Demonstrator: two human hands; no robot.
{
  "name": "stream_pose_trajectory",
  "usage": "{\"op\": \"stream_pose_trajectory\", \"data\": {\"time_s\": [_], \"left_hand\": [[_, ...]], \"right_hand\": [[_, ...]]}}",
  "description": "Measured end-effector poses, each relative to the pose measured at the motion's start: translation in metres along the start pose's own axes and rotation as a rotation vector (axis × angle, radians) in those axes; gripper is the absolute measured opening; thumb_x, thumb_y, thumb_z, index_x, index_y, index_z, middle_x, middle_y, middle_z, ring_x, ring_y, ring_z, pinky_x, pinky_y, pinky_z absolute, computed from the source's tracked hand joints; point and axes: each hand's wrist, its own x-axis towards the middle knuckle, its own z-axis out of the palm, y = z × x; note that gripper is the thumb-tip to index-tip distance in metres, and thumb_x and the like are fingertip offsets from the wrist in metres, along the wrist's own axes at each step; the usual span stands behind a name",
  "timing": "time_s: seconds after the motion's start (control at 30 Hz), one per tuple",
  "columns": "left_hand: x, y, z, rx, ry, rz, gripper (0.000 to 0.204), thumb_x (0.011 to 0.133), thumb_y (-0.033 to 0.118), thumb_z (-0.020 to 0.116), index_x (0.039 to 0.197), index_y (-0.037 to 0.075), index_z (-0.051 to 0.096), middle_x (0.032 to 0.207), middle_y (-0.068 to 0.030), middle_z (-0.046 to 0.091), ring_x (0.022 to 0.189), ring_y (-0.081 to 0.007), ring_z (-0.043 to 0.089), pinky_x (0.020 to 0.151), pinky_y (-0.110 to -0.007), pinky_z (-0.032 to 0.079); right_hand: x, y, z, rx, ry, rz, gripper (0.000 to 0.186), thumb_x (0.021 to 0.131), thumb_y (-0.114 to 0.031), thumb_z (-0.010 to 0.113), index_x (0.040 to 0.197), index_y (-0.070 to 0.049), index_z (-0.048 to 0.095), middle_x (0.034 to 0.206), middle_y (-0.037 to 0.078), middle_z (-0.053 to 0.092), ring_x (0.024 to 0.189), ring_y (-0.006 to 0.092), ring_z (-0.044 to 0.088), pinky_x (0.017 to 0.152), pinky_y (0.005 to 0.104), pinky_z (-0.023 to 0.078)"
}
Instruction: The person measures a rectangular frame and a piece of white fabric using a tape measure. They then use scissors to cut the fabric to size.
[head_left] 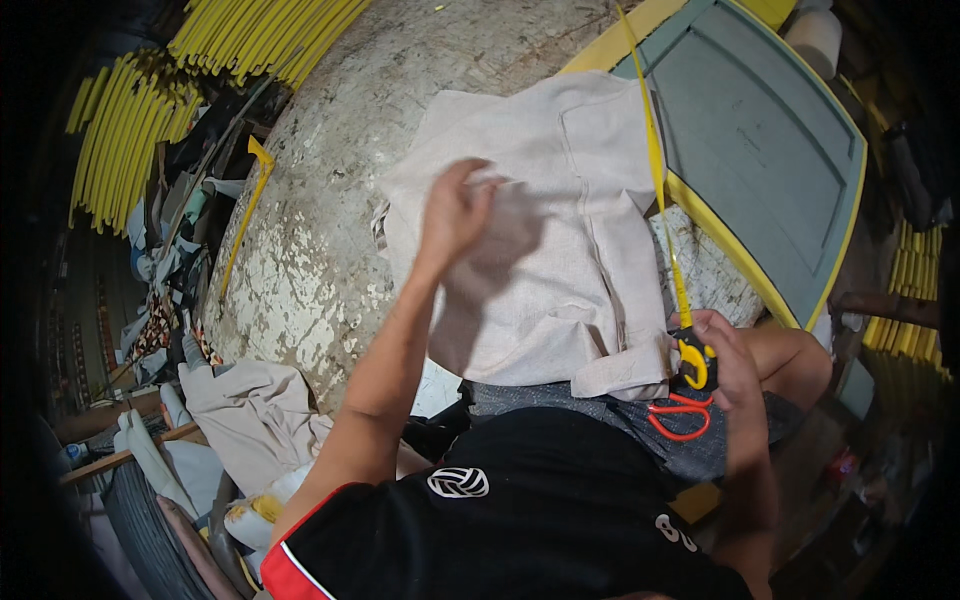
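Note:
My left hand [458, 205] is over a beige cloth [530, 260], slightly blurred, fingers loosely curved and apart with nothing in them; I cannot tell if it touches the cloth. My right hand [730, 360] grips a black and yellow tape measure [696, 362] at the cloth's lower right. Its extended yellow tape [655, 140] runs up along the cloth's right edge to the top of the view. Red-handled scissors [680, 420] are on my lap just below the tape measure, their blades hidden.
The worn, mottled work surface [290, 230] has a yellow L-shaped tool [248, 213] near its left edge. A grey yellow-edged panel [760, 150] lies at upper right. Stacks of yellow strips [120, 150] sit at left and right. Another beige cloth [240, 410] lies among scraps at lower left.

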Motion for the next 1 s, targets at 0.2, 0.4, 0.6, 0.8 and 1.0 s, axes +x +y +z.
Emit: {"op": "stream_pose_trajectory", "data": {"time_s": [0.2,0.4,0.6,0.8,1.0], "left_hand": [[-0.032,-0.118,-0.062,0.150,0.137,-0.420,0.038,0.094,0.029,0.064,0.117,-0.002,0.062,0.108,-0.0181,0.068,0.095,-0.0290,0.066,0.084,-0.037,0.051],[-0.175,-0.173,-0.077,0.000,-0.482,-1.229,0.068,0.095,0.061,0.051,0.116,-0.003,0.062,0.096,-0.0136,0.068,0.086,-0.0261,0.065,0.073,-0.043,0.052],[-0.192,-0.116,-0.049,-0.852,-0.443,-1.403,0.066,0.101,0.059,0.037,0.129,0.002,0.056,0.115,-0.0140,0.067,0.099,-0.0258,0.066,0.082,-0.042,0.056],[-0.164,-0.104,-0.083,-0.940,0.072,-1.386,0.041,0.104,0.027,0.043,0.131,-0.003,0.052,0.128,-0.0171,0.062,0.117,-0.0278,0.061,0.106,-0.041,0.045],[-0.137,-0.065,-0.167,-1.193,0.441,-1.029,0.048,0.098,0.033,0.057,0.131,-0.001,0.050,0.128,-0.0158,0.060,0.119,-0.0275,0.058,0.108,-0.040,0.042]], "right_hand": [[-0.003,0.019,0.004,-0.274,-0.384,-0.082,0.023,0.091,-0.003,0.060,0.114,-0.001,0.056,0.162,0.021,0.016,0.129,0.0137,0.044,0.100,0.0280,0.040],[0.000,0.025,0.021,-0.425,-0.530,0.124,0.025,0.091,-0.007,0.063,0.114,0.000,0.057,0.129,0.012,0.048,0.106,0.0091,0.053,0.086,0.0236,0.044],[-0.017,0.002,0.037,-0.120,-0.348,0.081,0.033,0.090,-0.022,0.065,0.112,0.002,0.058,0.093,0.005,0.062,0.082,0.0105,0.060,0.075,0.0232,0.049],[-0.060,-0.072,0.003,-0.134,-0.110,-0.399,0.052,0.093,-0.042,0.054,0.116,0.005,0.051,0.099,0.013,0.061,0.092,0.0194,0.062,0.084,0.0290,0.052],[-0.123,-0.132,-0.026,-0.465,0.140,-1.076,0.075,0.090,-0.049,0.061,0.133,0.009,0.040,0.125,0.026,0.052,0.117,0.0310,0.054,0.099,0.0390,0.048]]}}
